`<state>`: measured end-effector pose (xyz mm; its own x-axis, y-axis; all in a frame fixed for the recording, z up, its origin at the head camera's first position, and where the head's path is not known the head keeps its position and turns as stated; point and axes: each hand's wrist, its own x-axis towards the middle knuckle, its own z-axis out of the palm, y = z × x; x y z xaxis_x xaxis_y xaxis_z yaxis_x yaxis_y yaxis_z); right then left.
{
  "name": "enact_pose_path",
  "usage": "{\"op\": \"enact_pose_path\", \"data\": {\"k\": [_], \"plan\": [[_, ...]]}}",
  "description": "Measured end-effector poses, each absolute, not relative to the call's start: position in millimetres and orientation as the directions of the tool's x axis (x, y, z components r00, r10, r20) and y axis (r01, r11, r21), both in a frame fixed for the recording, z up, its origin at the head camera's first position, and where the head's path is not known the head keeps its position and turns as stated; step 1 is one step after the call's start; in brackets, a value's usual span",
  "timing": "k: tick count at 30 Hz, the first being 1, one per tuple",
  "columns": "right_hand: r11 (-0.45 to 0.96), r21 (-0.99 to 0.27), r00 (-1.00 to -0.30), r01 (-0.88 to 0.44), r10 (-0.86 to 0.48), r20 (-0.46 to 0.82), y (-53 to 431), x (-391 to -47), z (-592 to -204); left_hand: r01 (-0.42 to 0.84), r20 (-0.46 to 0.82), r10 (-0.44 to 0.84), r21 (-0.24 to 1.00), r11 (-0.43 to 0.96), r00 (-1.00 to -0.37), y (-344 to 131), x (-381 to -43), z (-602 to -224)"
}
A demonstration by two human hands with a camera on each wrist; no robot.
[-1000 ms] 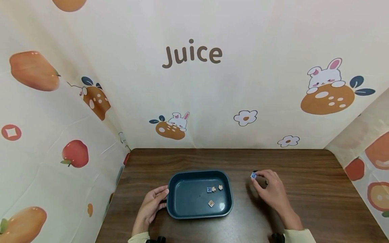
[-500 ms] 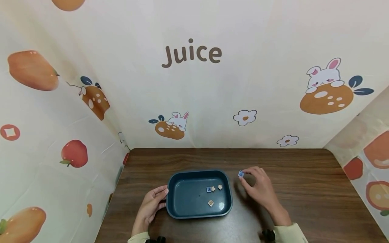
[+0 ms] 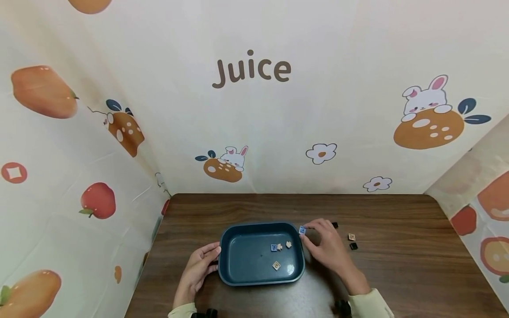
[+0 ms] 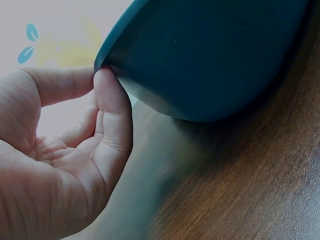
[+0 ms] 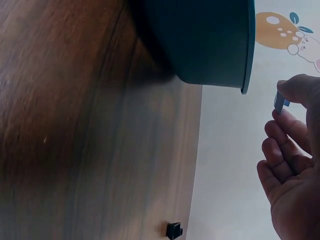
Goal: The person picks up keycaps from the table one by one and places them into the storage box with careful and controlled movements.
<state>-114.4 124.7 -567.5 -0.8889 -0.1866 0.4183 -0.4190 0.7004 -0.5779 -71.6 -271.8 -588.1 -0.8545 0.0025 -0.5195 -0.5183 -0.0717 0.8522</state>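
Note:
A small blue square block [image 3: 302,230] with a pale pattern on its face is pinched between thumb and index finger of my right hand [image 3: 328,249]. It overlaps the right rim of the dark teal tray [image 3: 242,256] in the head view. The right wrist view shows the block [image 5: 279,102] edge-on, above the tray's rim, the other fingers loosely bent. At the tray's left end my left hand [image 3: 199,267] pinches the rim between thumb and fingers. Inside the tray lie another blue block [image 3: 274,248], two cream pieces [image 3: 284,245] and a tan square block [image 3: 276,266].
Right of my right hand, a tan square block [image 3: 351,237] and a black block [image 3: 354,246] lie on the wooden table [image 3: 397,265]. Another black block [image 3: 335,225] sits just behind the hand. A printed cloth [image 3: 278,115] rises along the table's back edge.
My right hand has moved left with the blue block, from over the table to the tray's right rim. Blocks it was covering now show. The left hand and tray have stayed put.

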Motion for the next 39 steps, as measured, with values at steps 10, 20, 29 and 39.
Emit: {"op": "enact_pose_path", "data": {"k": [10,20,29,39], "plan": [[0.687,-0.588,-0.897,-0.427,-0.24,0.371,113,-114,-565,-0.512,-0.514,-0.005,0.856,-0.07,-0.858,-271,-72,-588],[0.662,-0.59,-0.882,-0.462,-0.276,0.382,104,-113,-566,-0.512,-0.513,-0.004,0.856,-0.07,-0.858,-271,-72,-589],[0.659,-0.593,-0.885,-0.462,-0.305,0.351,97,-112,-567,-0.5,-0.502,0.001,0.862,-0.083,-0.865,-271,-70,-588],[0.646,-0.605,-0.885,-0.465,-0.319,0.34,92,-110,-573,-0.496,-0.495,0.026,0.864,-0.084,-0.868,-271,-70,-588]]}}
